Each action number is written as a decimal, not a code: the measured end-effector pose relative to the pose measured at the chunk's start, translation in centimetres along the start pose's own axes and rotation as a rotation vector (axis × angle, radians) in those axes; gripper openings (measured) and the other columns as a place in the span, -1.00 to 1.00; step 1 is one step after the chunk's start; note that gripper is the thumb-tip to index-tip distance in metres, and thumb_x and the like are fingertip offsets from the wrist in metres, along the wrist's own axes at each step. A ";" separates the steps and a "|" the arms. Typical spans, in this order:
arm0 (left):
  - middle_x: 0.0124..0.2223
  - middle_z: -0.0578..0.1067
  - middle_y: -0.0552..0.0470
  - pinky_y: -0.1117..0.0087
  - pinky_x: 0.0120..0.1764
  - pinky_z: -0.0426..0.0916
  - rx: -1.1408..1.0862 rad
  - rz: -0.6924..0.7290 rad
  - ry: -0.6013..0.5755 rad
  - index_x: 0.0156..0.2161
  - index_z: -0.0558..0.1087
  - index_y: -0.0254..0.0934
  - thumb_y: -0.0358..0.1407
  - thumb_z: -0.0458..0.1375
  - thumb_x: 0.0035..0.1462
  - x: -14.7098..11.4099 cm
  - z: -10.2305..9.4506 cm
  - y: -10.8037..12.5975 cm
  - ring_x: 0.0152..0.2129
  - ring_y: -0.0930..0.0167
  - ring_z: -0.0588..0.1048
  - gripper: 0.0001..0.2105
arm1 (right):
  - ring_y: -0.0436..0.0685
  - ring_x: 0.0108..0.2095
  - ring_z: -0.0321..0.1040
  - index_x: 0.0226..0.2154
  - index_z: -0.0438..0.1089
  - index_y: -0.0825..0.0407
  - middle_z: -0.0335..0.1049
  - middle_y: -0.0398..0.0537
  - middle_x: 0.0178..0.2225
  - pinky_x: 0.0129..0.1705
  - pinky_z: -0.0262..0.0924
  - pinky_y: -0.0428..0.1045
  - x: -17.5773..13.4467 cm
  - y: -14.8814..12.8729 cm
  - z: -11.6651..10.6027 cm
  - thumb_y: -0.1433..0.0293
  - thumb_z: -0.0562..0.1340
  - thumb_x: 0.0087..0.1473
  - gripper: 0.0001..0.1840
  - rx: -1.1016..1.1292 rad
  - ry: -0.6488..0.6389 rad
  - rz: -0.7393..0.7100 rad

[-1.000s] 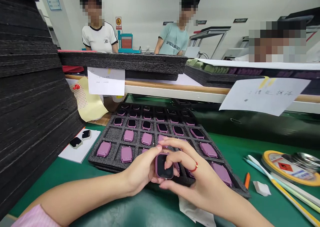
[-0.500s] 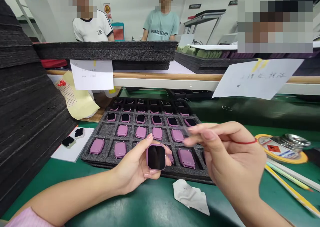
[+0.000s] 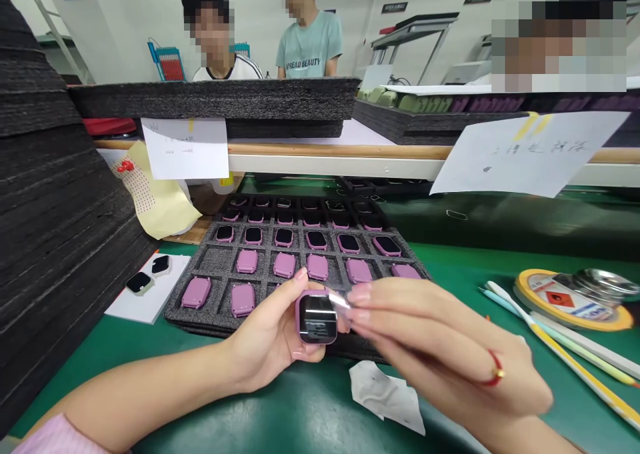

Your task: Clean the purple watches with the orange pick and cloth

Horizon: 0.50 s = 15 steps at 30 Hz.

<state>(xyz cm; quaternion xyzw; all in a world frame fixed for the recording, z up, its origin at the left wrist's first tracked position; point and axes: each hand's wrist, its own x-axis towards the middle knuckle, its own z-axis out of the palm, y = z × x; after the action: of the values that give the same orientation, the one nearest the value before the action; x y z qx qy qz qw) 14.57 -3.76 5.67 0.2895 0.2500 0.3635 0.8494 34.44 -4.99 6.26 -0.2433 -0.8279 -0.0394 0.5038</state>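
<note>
A pink smartwatch body (image 3: 317, 319) with a glossy black screen rests in my left hand (image 3: 273, 331), its fingers closed around the edges and the screen facing me. A small clear film (image 3: 340, 302) is pinched by the fingertips of my right hand (image 3: 440, 347); it lies at the upper right corner of the screen. I cannot tell how far the film touches the glass. Behind both hands, a dark foam tray (image 3: 207, 262) holds rows of similar watch bodies, some screen up and some back up. My hands hide part of its front row.
A crumpled white wipe (image 3: 387, 395) lies in front of the tray. To the right are a round yellow-rimmed tin (image 3: 565, 301) and several pens (image 3: 595, 367). Two watch bodies sit on a white pad (image 3: 145, 301) at left, beside stacked black foam (image 3: 60, 227). People stand beyond the shelf (image 3: 320, 159).
My right hand has moved left and down, bringing the clear film to the watch screen and turning its back upward. My left hand stays nearly still. A person opposite has leaned lower.
</note>
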 end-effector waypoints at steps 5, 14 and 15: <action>-0.47 0.38 0.11 0.61 -0.64 0.03 -0.011 -0.016 0.021 -0.36 0.55 -0.36 0.04 0.38 0.00 0.0 0.2 0.1 -0.67 0.62 0.25 -0.58 | 0.12 -0.03 0.56 0.10 0.44 -0.13 0.63 -0.13 -0.06 0.07 0.48 0.02 -0.9 -0.8 -0.2 0.56 0.22 0.26 -0.58 0.082 -0.230 0.004; -0.49 0.31 0.16 0.56 -0.62 0.04 0.143 0.122 0.033 -0.35 0.49 -0.32 0.13 0.32 0.04 0.3 -0.2 -0.6 -0.66 0.61 0.18 -0.52 | 0.13 -0.32 0.47 0.06 0.40 0.03 0.58 -0.06 -0.30 -0.26 0.40 0.09 -0.3 -1.2 2.3 0.33 0.37 0.18 -0.60 -0.077 -0.102 0.010; -0.48 0.32 0.15 0.55 -0.61 0.06 0.188 0.141 0.031 -0.34 0.48 -0.31 0.14 0.29 0.07 0.3 -0.3 -0.8 -0.65 0.60 0.19 -0.53 | 0.11 -0.36 0.43 0.12 0.35 0.05 0.53 -0.06 -0.33 -0.31 0.38 0.07 -0.2 -1.3 2.6 0.25 0.37 0.19 -0.51 -0.066 -0.109 0.083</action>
<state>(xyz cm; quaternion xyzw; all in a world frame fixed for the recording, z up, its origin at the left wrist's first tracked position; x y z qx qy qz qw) 14.94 -3.86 4.81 0.3791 0.2749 0.4016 0.7870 31.85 -5.37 5.02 -0.2958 -0.8416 -0.0325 0.4507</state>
